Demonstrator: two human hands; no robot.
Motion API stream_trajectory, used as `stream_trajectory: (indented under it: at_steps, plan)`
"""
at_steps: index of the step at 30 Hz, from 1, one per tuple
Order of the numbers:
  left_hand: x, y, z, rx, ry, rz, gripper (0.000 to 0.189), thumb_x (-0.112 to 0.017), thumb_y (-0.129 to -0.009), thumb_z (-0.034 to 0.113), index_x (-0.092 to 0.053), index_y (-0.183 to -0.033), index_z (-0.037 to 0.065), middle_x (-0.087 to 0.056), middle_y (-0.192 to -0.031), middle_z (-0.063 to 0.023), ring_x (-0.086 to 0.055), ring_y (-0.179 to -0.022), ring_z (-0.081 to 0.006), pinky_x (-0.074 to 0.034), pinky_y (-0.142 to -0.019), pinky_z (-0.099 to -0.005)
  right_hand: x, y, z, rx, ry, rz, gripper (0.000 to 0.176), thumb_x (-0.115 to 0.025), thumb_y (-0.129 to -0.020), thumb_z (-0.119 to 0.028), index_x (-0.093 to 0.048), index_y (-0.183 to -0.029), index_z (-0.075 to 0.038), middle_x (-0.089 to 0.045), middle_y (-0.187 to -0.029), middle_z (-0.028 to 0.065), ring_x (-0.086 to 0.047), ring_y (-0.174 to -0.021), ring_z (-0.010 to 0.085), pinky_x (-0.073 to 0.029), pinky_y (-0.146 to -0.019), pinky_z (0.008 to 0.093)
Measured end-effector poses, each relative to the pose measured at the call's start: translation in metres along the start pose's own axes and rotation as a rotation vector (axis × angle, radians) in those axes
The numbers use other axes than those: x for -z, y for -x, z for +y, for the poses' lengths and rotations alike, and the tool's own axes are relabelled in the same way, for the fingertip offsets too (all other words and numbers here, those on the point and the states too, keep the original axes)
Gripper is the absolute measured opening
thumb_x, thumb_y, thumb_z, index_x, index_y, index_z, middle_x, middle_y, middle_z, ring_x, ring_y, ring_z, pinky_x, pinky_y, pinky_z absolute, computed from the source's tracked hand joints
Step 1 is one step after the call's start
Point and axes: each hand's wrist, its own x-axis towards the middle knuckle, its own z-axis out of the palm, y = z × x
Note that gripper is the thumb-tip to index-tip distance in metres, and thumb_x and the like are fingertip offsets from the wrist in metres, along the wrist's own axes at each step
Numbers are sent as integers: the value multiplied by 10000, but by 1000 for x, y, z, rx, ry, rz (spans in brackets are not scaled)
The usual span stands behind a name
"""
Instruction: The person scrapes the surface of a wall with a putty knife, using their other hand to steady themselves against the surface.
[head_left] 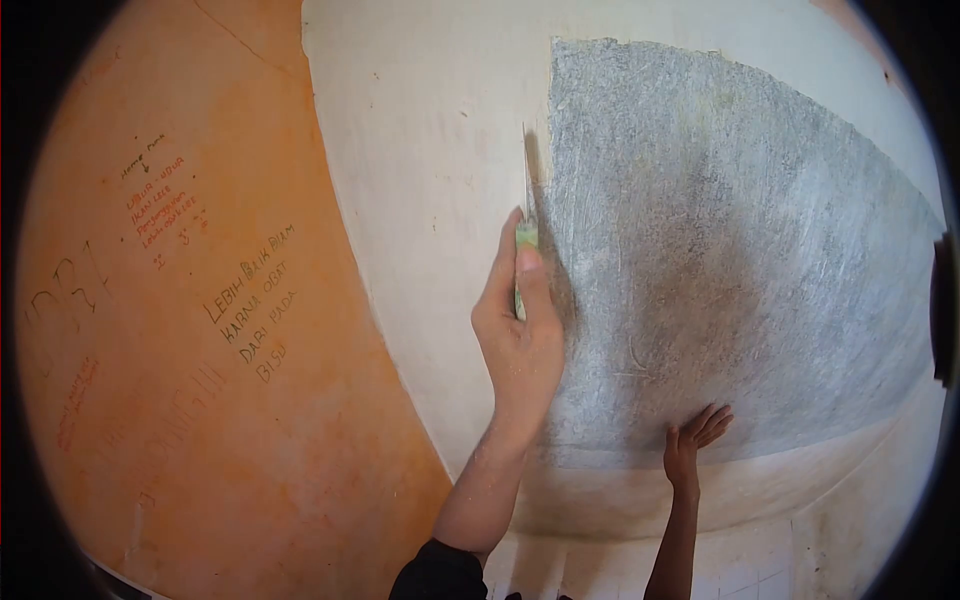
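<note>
Your left hand closes around the green-handled tool, blade up beside the grey patch. Your right hand lies open at its lower edge. White wall leaves room leftward; the orange wall reads "LEBIH BAIK DIAM KARNA OBAT DARI PADA BISU", plus red "IKAN LELE".

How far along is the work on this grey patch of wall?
Looks done: the broad grey patch is continuous, though whether scraped bare or applied isn't clear. In hand: the left hand holds a green-handled blade near the patch's left edge; the open right hand is near its lower edge. Probably remaining: the surrounding white wall, if it is meant to match the grey.
</note>
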Motion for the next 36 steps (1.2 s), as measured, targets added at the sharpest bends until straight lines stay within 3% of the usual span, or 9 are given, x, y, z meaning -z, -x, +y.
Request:
stream_trajectory:
  at_steps: [3, 13, 15, 19, 27, 34, 36]
  plan:
    - [0, -11, -3, -93, -58, 0, 511, -460, -1070, 297, -471, -1430, -65, -455, -727, 49, -395, -671, -38, -350, -605, -208, 4, -2, -2, -1, -11, -26, 901, -391, -1019, -532, 113, -1559, -16, 229, -1596, 284, 260, -1456, 477, 172, -1139, 607]
    - [5, -20, 11, -2, 20, -29, 505, -472, -1066, 297, -473, -1436, -48, -452, -718, 49, -398, -649, -33, -348, -572, -213, 1, 0, -3, -13, 6, -1, 883, -338, -1022, -565, 105, -1566, -28, 224, -1612, 246, 254, -1473, 435, 172, -1152, 578]
    - [2, -24, 7, -50, 31, -24, 583, -505, -1036, 454, -505, -1441, 34, -335, -599, 78, -270, -479, -13, -208, -406, -209, -2, 2, 2, -5, 8, 5, 883, -339, -1022, -563, 103, -1566, -25, 221, -1613, 247, 255, -1472, 435, 172, -1152, 579]
    - [0, -43, 23, -74, 2, -24, 588, -513, -1031, 456, -512, -1433, 28, -328, -592, 78, -268, -476, -16, -206, -405, -211, -2, 1, 1, 6, -1, 18, 883, -338, -1022, -560, 96, -1565, -17, 213, -1614, 250, 257, -1472, 434, 173, -1150, 581]
    - [-15, -65, 36, -212, -24, -22, 511, -456, -1052, 290, -510, -1377, -100, -622, -1240, -298, -569, -1219, -304, -386, -1080, -388, 2, 1, 0, -8, 0, -3, 913, -366, -1013, -576, 106, -1561, -19, 222, -1600, 278, 253, -1459, 476, 170, -1137, 616]
    - [-3, -35, 10, -185, -119, -12, 532, -444, -1060, 304, -478, -1401, -102, -616, -1266, -289, -558, -1239, -299, -387, -1081, -377, 0, 0, 0, -5, -3, -5, 910, -377, -1016, -557, 115, -1559, -18, 220, -1603, 274, 253, -1464, 461, 169, -1141, 609]
    - [5, -15, 9, 24, -67, -49, 542, -435, -1066, 315, -462, -1416, -98, -658, -1172, -229, -595, -1128, -236, -419, -1024, -339, 1, 0, -1, -7, -3, -4, 913, -378, -1015, -559, 117, -1558, -17, 221, -1602, 273, 254, -1463, 463, 169, -1141, 609]
